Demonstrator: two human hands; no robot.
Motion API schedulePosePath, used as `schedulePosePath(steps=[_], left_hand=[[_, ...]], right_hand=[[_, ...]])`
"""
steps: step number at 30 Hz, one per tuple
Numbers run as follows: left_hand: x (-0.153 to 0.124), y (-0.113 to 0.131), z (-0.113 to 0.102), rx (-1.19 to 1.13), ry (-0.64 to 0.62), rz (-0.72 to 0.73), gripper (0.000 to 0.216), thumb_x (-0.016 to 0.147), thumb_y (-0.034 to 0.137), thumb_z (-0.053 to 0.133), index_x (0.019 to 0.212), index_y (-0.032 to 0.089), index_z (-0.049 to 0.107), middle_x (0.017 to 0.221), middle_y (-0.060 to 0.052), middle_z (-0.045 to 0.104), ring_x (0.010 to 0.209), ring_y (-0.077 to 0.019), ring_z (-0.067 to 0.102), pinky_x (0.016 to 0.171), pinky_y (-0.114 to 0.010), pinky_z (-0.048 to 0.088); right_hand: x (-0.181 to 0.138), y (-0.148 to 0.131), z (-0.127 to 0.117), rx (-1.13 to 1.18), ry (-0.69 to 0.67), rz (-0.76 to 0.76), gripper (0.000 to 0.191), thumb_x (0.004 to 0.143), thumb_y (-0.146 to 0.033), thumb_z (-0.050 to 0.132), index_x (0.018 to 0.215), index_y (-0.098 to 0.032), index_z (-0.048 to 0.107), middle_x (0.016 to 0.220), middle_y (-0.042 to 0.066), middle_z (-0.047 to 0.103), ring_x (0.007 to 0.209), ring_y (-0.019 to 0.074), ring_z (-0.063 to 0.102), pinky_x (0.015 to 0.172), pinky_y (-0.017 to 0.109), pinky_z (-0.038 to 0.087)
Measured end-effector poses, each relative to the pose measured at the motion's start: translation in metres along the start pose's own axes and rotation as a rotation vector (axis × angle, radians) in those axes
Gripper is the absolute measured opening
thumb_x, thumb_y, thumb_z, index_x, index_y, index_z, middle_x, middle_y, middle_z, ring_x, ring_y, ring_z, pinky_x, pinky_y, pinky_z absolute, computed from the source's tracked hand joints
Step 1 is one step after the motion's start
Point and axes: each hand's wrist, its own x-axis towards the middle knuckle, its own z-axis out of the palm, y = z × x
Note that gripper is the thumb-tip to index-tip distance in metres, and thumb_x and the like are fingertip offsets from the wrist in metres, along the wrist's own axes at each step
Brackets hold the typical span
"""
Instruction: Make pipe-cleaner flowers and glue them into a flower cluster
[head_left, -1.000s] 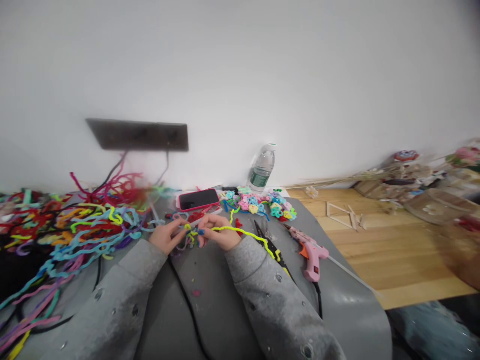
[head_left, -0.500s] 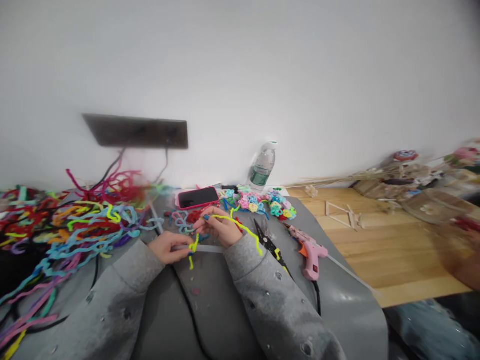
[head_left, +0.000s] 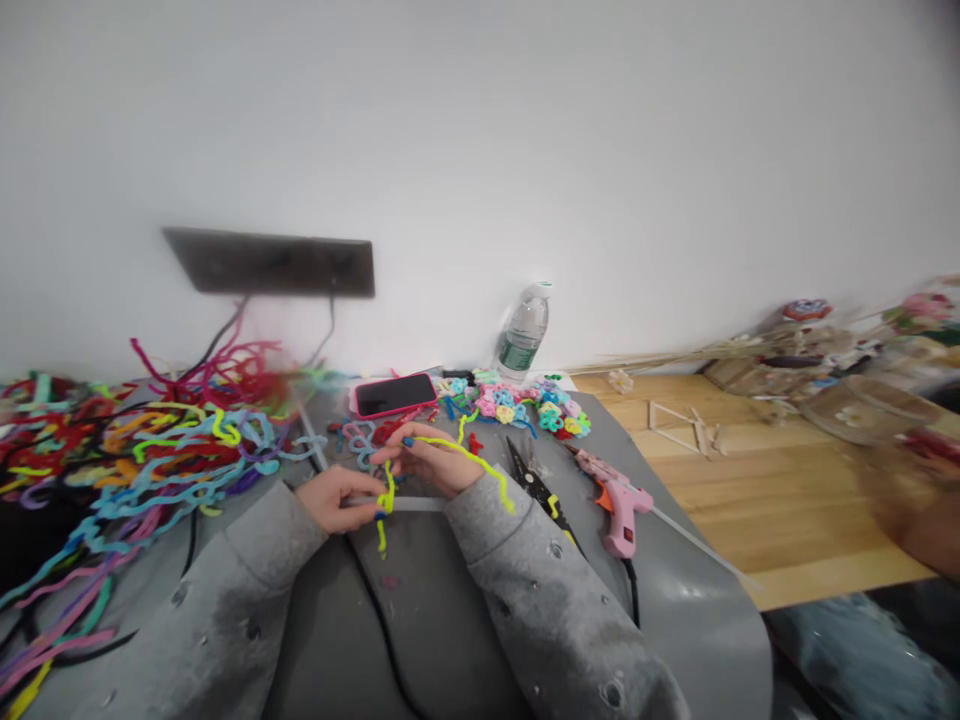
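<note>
My left hand [head_left: 334,500] pinches a neon-yellow pipe cleaner [head_left: 386,498] where it is looped, with a short end hanging below the fingertips. A pale, straight strip [head_left: 418,505] runs sideways behind this loop; whether the loop goes around it I cannot tell. Just to the right, my right hand [head_left: 431,462] has its thumb and fingers closed on yellow pipe cleaner near the loop's upper end. A long yellow length trails over the back of this hand towards the sleeve. Black-handled pliers [head_left: 536,485] lie beside my right wrist.
A tangled heap of coloured pipe cleaners [head_left: 172,450] covers the left. Behind my hands are a pink-cased phone [head_left: 395,395], small fuzzy flowers [head_left: 502,403] and a water bottle [head_left: 523,335]. A pink glue gun [head_left: 619,505] lies right. Another person's arm [head_left: 919,515] is at far right.
My right hand has moved slightly left and down, closer to the loop at my left fingertips. The trailing yellow end has shifted left with it. My left hand stays nearly still.
</note>
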Motion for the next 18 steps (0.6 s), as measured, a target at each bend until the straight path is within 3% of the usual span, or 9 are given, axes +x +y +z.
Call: schedulePosePath(steps=[4, 8, 11, 14, 18], left_hand=[[-0.006, 0.006, -0.01, -0.17, 0.092, 0.026, 0.035, 0.072, 0.045, 0.061, 0.082, 0.012, 0.065, 0.039, 0.006, 0.039, 0.031, -0.0053, 0.03, 0.032, -0.017, 0.02], [-0.005, 0.008, -0.016, -0.242, 0.192, 0.105, 0.037, 0.074, 0.049, 0.059, 0.085, 0.014, 0.058, 0.043, 0.007, 0.039, 0.032, -0.0046, 0.03, 0.033, -0.017, 0.021], [-0.002, 0.007, -0.011, -0.238, 0.342, 0.162, 0.033, 0.077, 0.047, 0.057, 0.084, 0.016, 0.05, 0.043, 0.01, 0.034, 0.033, -0.0043, 0.029, 0.036, -0.016, 0.021], [0.002, 0.01, -0.004, -0.219, 0.509, 0.186, 0.032, 0.08, 0.043, 0.055, 0.097, 0.017, 0.047, 0.04, 0.013, 0.031, 0.033, -0.0042, 0.027, 0.038, -0.016, 0.02], [0.005, 0.014, 0.002, -0.171, 0.591, 0.18, 0.037, 0.08, 0.04, 0.054, 0.105, 0.013, 0.052, 0.039, 0.012, 0.032, 0.034, -0.0049, 0.028, 0.039, -0.018, 0.02]], right_hand=[[-0.003, -0.005, 0.001, 0.064, -0.042, 0.133, 0.031, 0.076, -0.037, 0.063, 0.098, -0.016, 0.059, 0.096, 0.009, 0.069, 0.078, 0.0151, 0.064, 0.072, 0.028, 0.047], [-0.003, -0.005, 0.002, 0.127, -0.023, 0.165, 0.03, 0.077, -0.032, 0.06, 0.102, -0.014, 0.059, 0.093, 0.009, 0.069, 0.077, 0.0164, 0.066, 0.07, 0.027, 0.048], [-0.001, -0.001, 0.0, 0.174, 0.044, 0.18, 0.021, 0.08, -0.027, 0.056, 0.096, -0.013, 0.059, 0.092, 0.01, 0.07, 0.072, 0.0155, 0.067, 0.068, 0.026, 0.05], [0.001, 0.0, -0.002, 0.202, 0.064, 0.183, 0.018, 0.083, -0.022, 0.05, 0.097, -0.014, 0.059, 0.09, 0.009, 0.071, 0.07, 0.0153, 0.068, 0.066, 0.026, 0.051], [0.001, -0.003, -0.003, 0.2, 0.099, 0.193, 0.023, 0.088, -0.019, 0.039, 0.097, -0.013, 0.06, 0.087, 0.01, 0.072, 0.072, 0.0163, 0.07, 0.062, 0.025, 0.052]])
